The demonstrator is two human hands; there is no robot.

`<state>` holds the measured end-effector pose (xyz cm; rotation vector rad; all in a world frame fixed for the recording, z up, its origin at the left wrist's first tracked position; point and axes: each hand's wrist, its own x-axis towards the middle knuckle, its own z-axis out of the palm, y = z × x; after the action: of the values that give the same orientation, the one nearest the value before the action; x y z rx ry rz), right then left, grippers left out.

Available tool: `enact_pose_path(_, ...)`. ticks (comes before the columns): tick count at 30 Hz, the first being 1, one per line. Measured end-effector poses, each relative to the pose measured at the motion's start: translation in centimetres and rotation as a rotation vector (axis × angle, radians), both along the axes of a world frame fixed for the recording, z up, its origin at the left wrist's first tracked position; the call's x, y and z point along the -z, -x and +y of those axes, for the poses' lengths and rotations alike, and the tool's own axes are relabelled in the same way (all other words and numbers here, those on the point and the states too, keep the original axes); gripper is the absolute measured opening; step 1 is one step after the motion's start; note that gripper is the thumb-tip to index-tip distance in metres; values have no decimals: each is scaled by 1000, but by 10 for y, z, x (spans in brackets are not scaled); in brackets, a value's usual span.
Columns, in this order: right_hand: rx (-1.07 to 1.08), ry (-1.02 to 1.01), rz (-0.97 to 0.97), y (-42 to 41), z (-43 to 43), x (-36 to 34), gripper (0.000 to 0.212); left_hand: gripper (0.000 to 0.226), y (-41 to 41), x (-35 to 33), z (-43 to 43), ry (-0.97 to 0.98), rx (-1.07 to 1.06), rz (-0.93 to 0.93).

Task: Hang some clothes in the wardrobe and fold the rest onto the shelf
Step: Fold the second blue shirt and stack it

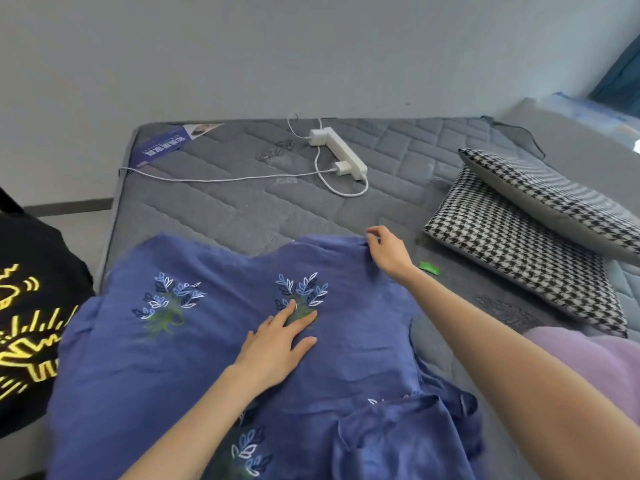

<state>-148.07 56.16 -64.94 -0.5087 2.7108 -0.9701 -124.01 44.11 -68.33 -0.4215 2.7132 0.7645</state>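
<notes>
A blue garment point(194, 348) with embroidered leaf sprigs lies spread on the grey mattress point(242, 202), its lower part bunched at the near right. My left hand point(277, 344) rests flat on its middle with straight fingers, next to one sprig. My right hand point(388, 251) pinches the garment's far right corner at the shoulder. A black garment point(31, 306) with yellow print lies at the left edge. A lilac garment point(595, 362) shows at the near right, partly behind my right forearm.
Two houndstooth pillows point(540, 244) are stacked at the right of the mattress. A white power strip point(343, 154) with chargers and cables lies at the far middle. A small green scrap point(429, 267) sits near my right wrist. A grey wall stands behind.
</notes>
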Motion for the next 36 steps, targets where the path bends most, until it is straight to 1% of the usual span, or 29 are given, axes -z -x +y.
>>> enact_pose_path(4,63,-103,-141,23,-17,14,34,50,7,3,-12,-67,-7,23)
enact_pose_path(6,39,-213,-181,31,-21,18,34,51,12,4,-16,-87,5,32)
enact_pose_path(9,-25,-308,-113,34,-22,19,42,52,17,5,-20,-107,23,44)
enact_pose_path(12,-28,-290,-3,34,-17,19,29,53,19,5,-22,-112,31,51)
enact_pose_path(14,35,-189,37,33,-15,18,16,53,20,4,-22,-115,38,50)
enact_pose_path(15,70,-86,31,32,-15,17,11,53,20,4,-22,-115,41,47)
enact_pose_path(18,136,258,-8,31,-16,2,6,53,19,3,-21,-118,40,40)
enact_pose_path(20,134,403,-19,28,-14,-13,3,53,19,2,-19,-123,35,37)
enact_pose_path(21,120,464,-37,25,-12,-20,7,53,19,1,-19,-123,33,35)
enact_pose_path(23,102,566,-100,17,-9,-32,17,53,18,-1,-17,-121,30,32)
enact_pose_path(25,107,644,-204,10,-6,-41,21,53,18,-2,-16,-124,26,26)
enact_pose_path(26,95,682,-292,6,-5,-45,19,53,18,-3,-15,-126,23,22)
enact_pose_path(27,68,699,-402,3,-3,-48,12,53,18,-3,-15,-129,21,18)
enact_pose_path(28,24,684,-505,0,-2,-51,9,53,17,-3,-15,-132,19,15)
enact_pose_path(29,-38,622,-541,-4,0,-52,19,53,17,-4,-14,-135,17,10)
enact_pose_path(31,-171,433,-420,-12,4,-49,35,54,17,-4,-14,-134,17,-2)
enact_pose_path(33,-296,221,-291,-19,5,-44,46,54,16,-4,-13,-124,19,-8)
enact_pose_path(35,-396,45,-210,-26,10,-39,51,54,16,-4,-12,-115,18,-6)
enact_pose_path(36,-439,1,-192,-30,13,-36,51,54,16,-3,-12,-110,18,-4)
